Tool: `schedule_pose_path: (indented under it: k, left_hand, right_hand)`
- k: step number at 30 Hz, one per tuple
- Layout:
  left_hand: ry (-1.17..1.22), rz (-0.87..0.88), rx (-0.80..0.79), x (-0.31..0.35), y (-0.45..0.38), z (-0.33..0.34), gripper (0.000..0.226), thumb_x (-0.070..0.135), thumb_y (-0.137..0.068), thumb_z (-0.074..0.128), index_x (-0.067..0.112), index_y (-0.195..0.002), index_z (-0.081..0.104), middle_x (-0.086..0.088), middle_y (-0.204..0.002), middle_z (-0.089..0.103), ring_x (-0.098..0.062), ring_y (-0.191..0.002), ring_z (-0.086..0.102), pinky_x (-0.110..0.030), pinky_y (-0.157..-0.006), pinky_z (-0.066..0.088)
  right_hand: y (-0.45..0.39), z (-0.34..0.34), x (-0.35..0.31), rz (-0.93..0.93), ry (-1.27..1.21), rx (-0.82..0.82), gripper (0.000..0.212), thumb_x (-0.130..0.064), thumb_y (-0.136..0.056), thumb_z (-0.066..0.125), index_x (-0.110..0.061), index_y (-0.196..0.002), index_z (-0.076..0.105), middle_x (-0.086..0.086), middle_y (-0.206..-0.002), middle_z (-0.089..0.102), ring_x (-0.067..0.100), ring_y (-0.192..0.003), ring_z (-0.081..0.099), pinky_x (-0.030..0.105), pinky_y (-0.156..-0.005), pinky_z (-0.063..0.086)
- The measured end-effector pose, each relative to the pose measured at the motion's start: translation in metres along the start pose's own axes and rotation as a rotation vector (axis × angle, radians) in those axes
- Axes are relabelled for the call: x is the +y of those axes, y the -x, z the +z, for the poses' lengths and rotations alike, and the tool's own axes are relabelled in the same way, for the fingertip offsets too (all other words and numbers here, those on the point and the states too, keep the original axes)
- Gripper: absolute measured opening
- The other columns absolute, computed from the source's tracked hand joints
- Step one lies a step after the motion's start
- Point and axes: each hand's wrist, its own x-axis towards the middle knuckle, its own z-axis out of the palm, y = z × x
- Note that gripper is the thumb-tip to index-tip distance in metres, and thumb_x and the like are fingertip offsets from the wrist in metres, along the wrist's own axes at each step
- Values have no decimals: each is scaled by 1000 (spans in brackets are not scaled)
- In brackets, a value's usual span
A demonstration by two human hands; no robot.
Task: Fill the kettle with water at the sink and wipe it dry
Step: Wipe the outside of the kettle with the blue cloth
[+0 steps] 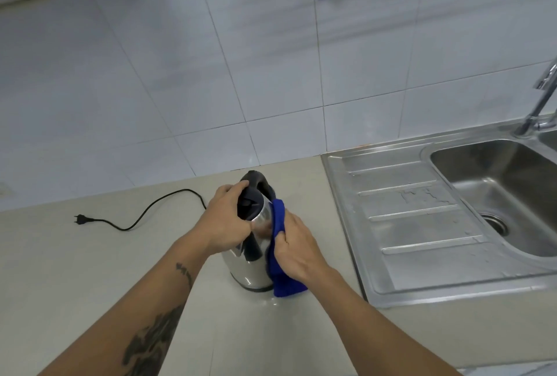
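Beige countertop (pixel 90 270) carries the kettle (pixel 250 267), black cord (pixel 144 216) and steel sink (pixel 391 225)

Kettle (pixel 251 258) stands mid-counter (pixel 90 270), flanked close by both hands — left hand (pixel 224 219) over its lid side, right hand (pixel 297 247) w/ blue cloth (pixel 278 255) against its right wall, so no gap there. Left of kettle: wide bare counter, only the black cord (pixel 144 216) and plug (pixel 80 219) lying flat across it toward the wall. Right: narrow counter strip, then the sink's (pixel 512 195) raised drainboard rim (pixel 346 234) — a low step. Faucet (pixel 539 101) stands at far right, over the basin's back edge. Tiled wall (pixel 241 59) blocks the rear.
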Motion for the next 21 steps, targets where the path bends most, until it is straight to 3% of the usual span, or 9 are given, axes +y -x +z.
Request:
schedule_pose_path:
  k: [4, 7, 10, 13, 17, 19, 21]
  left_hand:
    - [23, -11, -44, 2, 4, -4, 90, 5, -78, 69, 19, -155, 24, 6, -147, 31, -16, -131, 40, -21, -97, 35]
    - [30, 10, -75, -1, 6, -11, 82, 3, -80, 70, 17, -151, 31, 12, -136, 34, -10, -121, 42, -18, -93, 33]
    - [31, -8, -93, -8, 6, -18, 89, -2, -77, 68, 17, -154, 28, 9, -149, 32, -7, -122, 40, -19, -94, 35]
    - [22, 3, -104, -10, 6, -18, 89, -2, -78, 65, 19, -154, 26, 10, -151, 29, -8, -124, 39, -19, -94, 35]
    - [2, 12, -90, -7, 5, -11, 88, 0, -76, 62, 17, -154, 25, 7, -151, 27, -16, -135, 37, -24, -103, 36]
    - [-14, 24, -59, -8, 5, -6, 87, 5, -76, 64, 17, -154, 26, 5, -151, 28, -16, -135, 36, -23, -104, 34]
    - [-28, 51, -43, -11, 5, -5, 86, 10, -78, 67, 17, -154, 27, 5, -150, 31, -16, -135, 37, -23, -105, 34]
  right_hand:
    - [19, 14, -18, -145, 49, 73, 72, -17, -91, 35, -15, -161, 20, 2, -160, 31, 20, -147, 32, 29, -117, 34]
    - [17, 17, -27, -209, 73, 71, 78, -22, -88, 31, -17, -164, 11, 1, -170, 15, 17, -156, 14, 34, -121, 31]
    - [3, 6, -27, -192, -26, 40, 73, -24, -88, 29, -23, -160, 27, -1, -162, 35, 19, -146, 34, 33, -118, 33]
    - [-14, -8, -18, -65, -81, -46, 55, -20, -96, 29, -28, -148, 46, 2, -138, 59, 24, -125, 55, 39, -109, 43]
    - [-19, -14, -11, 127, -116, -120, 34, -16, -101, 30, -36, -116, 53, 2, -109, 65, 22, -97, 61, 39, -94, 50]
    - [-10, -8, -13, 109, -144, -71, 34, -13, -99, 32, -29, -119, 55, 3, -109, 66, 22, -96, 62, 39, -93, 52]
    - [3, -2, -21, 7, -167, -19, 49, -17, -96, 31, -26, -140, 51, 1, -127, 63, 23, -114, 60, 40, -104, 48]
